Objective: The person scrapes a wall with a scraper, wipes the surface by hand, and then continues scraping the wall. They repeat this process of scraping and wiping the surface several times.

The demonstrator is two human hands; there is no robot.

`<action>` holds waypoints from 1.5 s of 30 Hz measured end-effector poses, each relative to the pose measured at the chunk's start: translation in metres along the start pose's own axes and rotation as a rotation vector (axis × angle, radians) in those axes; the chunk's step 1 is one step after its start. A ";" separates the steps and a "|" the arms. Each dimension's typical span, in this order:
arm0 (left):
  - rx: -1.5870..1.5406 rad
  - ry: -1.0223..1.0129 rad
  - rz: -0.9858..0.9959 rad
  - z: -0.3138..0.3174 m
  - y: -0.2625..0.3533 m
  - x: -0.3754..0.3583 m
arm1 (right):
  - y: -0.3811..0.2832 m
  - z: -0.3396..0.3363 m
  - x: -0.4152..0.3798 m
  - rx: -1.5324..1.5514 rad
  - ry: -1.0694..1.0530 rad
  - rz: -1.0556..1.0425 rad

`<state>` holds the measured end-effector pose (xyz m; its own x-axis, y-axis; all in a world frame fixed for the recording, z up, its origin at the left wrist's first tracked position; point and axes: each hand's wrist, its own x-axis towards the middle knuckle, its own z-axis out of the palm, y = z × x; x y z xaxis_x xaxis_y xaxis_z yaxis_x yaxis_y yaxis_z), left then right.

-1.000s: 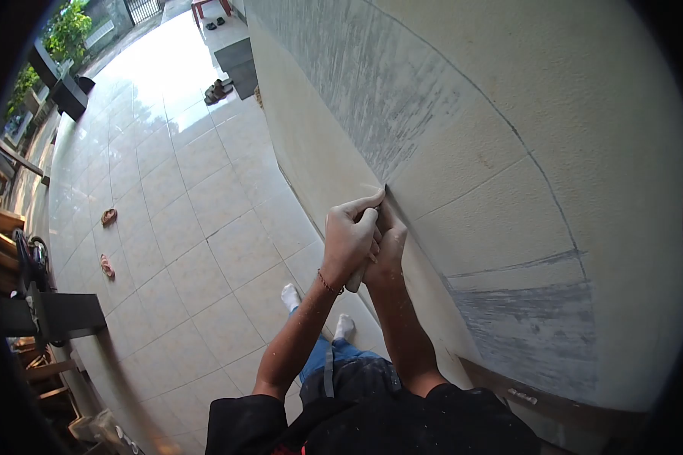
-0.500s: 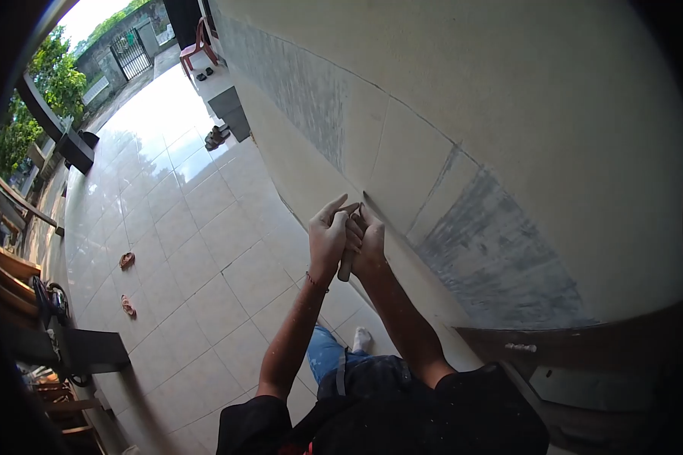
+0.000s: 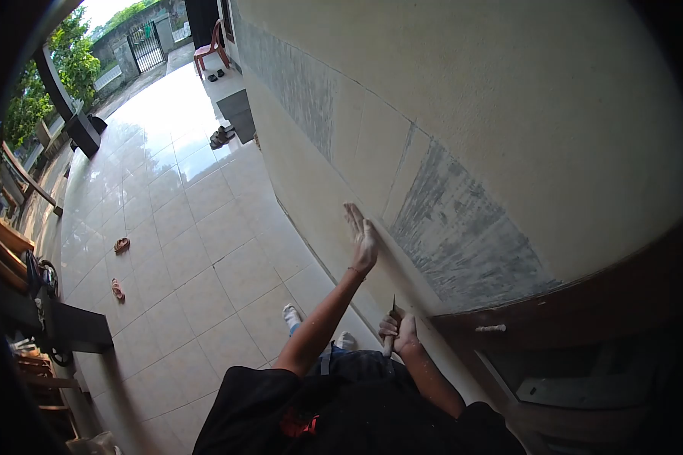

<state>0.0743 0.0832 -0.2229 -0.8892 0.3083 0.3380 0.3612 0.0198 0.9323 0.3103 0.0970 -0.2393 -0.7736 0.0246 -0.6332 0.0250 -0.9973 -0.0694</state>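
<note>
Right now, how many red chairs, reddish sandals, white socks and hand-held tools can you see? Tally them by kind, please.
Red chair: 1
Reddish sandals: 2
White socks: 2
Hand-held tool: 1
Total: 6

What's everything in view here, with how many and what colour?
Wall: one, cream, right
Patches: two, grey, on the wall
Floor: one, pale tiles, left
Block: one, grey, against the wall
Chair: one, red, far end
Sandals: two, reddish-brown, left floor
Other footwear: several, dark, near block and chair
Gate: one, dark, background
Trees: count unclear, green, upper left
Wooden pieces: several, brown, left edge
Pointed tool: one, dark tip, pale handle, lower centre
Shirt: one, black, bottom
Feet: two, white-socked, lower centre
Left hand: one, whitish, open near the wall
Right hand: one, whitish, gripping the tool
</note>
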 end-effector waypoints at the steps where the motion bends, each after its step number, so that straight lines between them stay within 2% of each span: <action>1: -0.012 -0.020 -0.151 -0.003 -0.024 -0.003 | -0.003 0.003 -0.003 -0.057 0.031 -0.041; 5: 0.407 -0.300 -0.815 -0.057 -0.014 -0.029 | 0.000 0.010 -0.022 -0.230 0.153 -0.114; 7: 0.222 -0.310 -0.635 -0.071 -0.012 -0.031 | 0.001 0.030 -0.023 -0.295 0.220 -0.130; 8: 0.128 -0.313 -0.548 -0.076 -0.011 -0.034 | 0.001 0.032 -0.021 -0.338 0.124 -0.168; 11: -0.038 -0.329 -0.333 -0.087 0.048 -0.047 | -0.007 0.062 -0.020 -0.243 -0.161 -0.061; 14: -0.017 -0.411 -0.199 -0.091 0.108 -0.068 | -0.013 0.098 -0.009 -0.052 -0.479 0.089; 17: -0.212 -0.461 -0.260 -0.085 0.132 -0.077 | -0.010 0.151 -0.001 -0.336 -0.161 -0.218; 18: -0.116 -0.412 -0.148 -0.084 0.139 -0.073 | -0.010 0.166 -0.001 -0.328 -0.145 -0.213; 21: -0.119 -0.344 -0.209 -0.077 0.141 -0.053 | -0.008 0.191 0.003 -0.321 -0.131 -0.255; 24: 0.054 -0.282 -0.089 -0.069 0.140 -0.041 | -0.005 0.191 0.015 -0.364 -0.167 -0.384; 26: 0.082 -0.257 -0.124 -0.068 0.146 -0.040 | -0.001 0.182 0.018 -0.377 -0.178 -0.469; 28: 0.082 -0.239 -0.152 -0.066 0.144 -0.036 | 0.000 0.171 0.026 -0.702 -0.216 -0.683; 29: 0.069 -0.232 -0.164 -0.066 0.141 -0.033 | 0.000 0.164 0.034 -1.025 -0.244 -0.845; 31: 0.018 -0.211 -0.198 -0.066 0.134 -0.023 | -0.003 0.161 0.048 -1.154 -0.320 -0.863; 33: -0.060 -0.188 -0.246 -0.070 0.126 -0.010 | -0.010 0.170 0.064 -0.752 -0.393 -0.594; 34: -0.057 -0.205 -0.235 -0.073 0.127 -0.009 | -0.004 0.177 0.062 -0.662 -0.360 -0.594; 36: -0.039 -0.233 -0.180 -0.074 0.127 -0.018 | 0.009 0.207 0.040 -0.412 -0.080 -0.574; 38: -0.063 -0.239 -0.169 -0.071 0.125 -0.020 | 0.009 0.201 0.044 -0.623 -0.016 -0.709; 40: -0.071 -0.206 -0.206 -0.072 0.119 -0.006 | -0.001 0.189 0.063 -0.511 -0.185 -0.564; 42: -0.033 -0.230 -0.189 -0.079 0.118 -0.002 | 0.002 0.185 0.072 -0.559 -0.186 -0.602; 45: -0.014 -0.247 -0.152 -0.076 0.126 -0.013 | 0.012 0.225 0.045 -0.280 0.021 -0.514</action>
<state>0.1100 0.0092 -0.1002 -0.8369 0.5252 0.1543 0.2235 0.0706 0.9722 0.1333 0.0708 -0.0951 -0.7179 0.5050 -0.4791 -0.1818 -0.8005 -0.5712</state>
